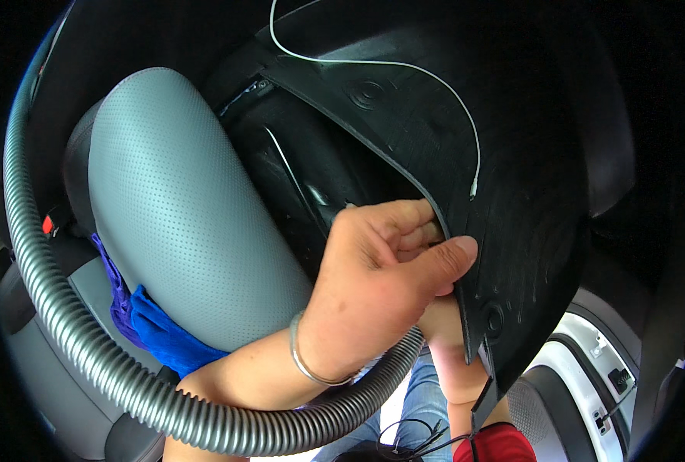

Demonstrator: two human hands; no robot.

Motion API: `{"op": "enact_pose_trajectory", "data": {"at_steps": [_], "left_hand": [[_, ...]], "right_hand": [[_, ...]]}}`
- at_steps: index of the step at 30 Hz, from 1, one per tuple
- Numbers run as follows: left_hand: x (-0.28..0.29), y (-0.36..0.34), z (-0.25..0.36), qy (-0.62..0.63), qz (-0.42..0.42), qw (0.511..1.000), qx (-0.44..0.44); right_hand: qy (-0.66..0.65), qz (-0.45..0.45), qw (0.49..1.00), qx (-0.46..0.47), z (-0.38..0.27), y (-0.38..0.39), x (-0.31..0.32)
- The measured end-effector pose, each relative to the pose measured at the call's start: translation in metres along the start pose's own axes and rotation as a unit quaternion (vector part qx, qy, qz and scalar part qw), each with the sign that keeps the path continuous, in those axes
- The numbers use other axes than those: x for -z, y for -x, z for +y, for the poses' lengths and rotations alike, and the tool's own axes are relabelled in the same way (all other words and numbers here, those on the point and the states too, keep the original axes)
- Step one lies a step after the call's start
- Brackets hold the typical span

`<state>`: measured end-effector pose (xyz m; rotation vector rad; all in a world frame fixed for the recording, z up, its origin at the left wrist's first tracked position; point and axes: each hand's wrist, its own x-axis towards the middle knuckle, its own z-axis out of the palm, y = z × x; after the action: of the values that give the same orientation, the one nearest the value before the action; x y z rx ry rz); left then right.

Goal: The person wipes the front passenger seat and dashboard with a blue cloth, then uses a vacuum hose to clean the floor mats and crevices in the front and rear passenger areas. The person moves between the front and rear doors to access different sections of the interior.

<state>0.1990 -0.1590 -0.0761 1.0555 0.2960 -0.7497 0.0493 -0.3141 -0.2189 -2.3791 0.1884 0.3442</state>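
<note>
My left hand (381, 281), with a metal bangle at the wrist, is closed on the edge of a black moulded rubber mat or liner (527, 177), thumb on its face and fingers curled at its edge. My right hand (446, 327) is behind the mat's lower part, its fingers hidden by the mat and my left hand. A thin white cable (472, 123) lies across the mat, ending in a small plug. A grey perforated leather cushion (180, 192) sits to the left.
A corrugated grey hose (42, 269) curves along the left and bottom, over my left forearm. Blue and purple cloths (165, 335) are tucked by the cushion. Car seats (50, 354) are at lower left, an open white door frame (604, 369) at lower right. Black cables (404, 446) hang low.
</note>
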Motion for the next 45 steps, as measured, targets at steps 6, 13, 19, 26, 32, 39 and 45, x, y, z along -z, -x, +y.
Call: {"op": "enact_pose_trajectory", "data": {"at_steps": [6, 13, 19, 26, 32, 39, 45], "left_hand": [[-0.004, -0.006, -0.003, -0.036, 0.002, 0.999, -0.01], [-0.008, -0.008, 0.002, -0.053, 0.046, 0.996, 0.054], [-0.013, -0.016, -0.002, -0.093, 0.079, 0.99, 0.077], [-0.017, -0.023, -0.01, -0.109, 0.132, 0.982, 0.074], [-0.012, -0.027, -0.016, -0.118, 0.173, 0.974, 0.087], [-0.01, -0.034, -0.031, -0.208, 0.174, 0.957, 0.104], [-0.008, -0.039, -0.04, -0.163, 0.137, 0.974, 0.078]], "right_hand": [[0.0, -0.017, 1.0, 0.001, -0.006, -0.005, 0.002], [-0.01, -0.086, 0.995, 0.044, -0.047, -0.015, 0.005], [0.01, -0.273, 0.951, -0.145, -0.088, 0.085, 0.082], [-0.031, -0.411, 0.881, -0.23, -0.113, 0.173, 0.183], [0.041, -0.211, 0.973, -0.086, -0.158, 0.197, 0.296], [0.155, -0.006, 0.987, -0.052, -0.134, 0.072, 0.295], [0.28, -0.048, 0.92, 0.27, -0.153, -0.098, 0.204]]}}
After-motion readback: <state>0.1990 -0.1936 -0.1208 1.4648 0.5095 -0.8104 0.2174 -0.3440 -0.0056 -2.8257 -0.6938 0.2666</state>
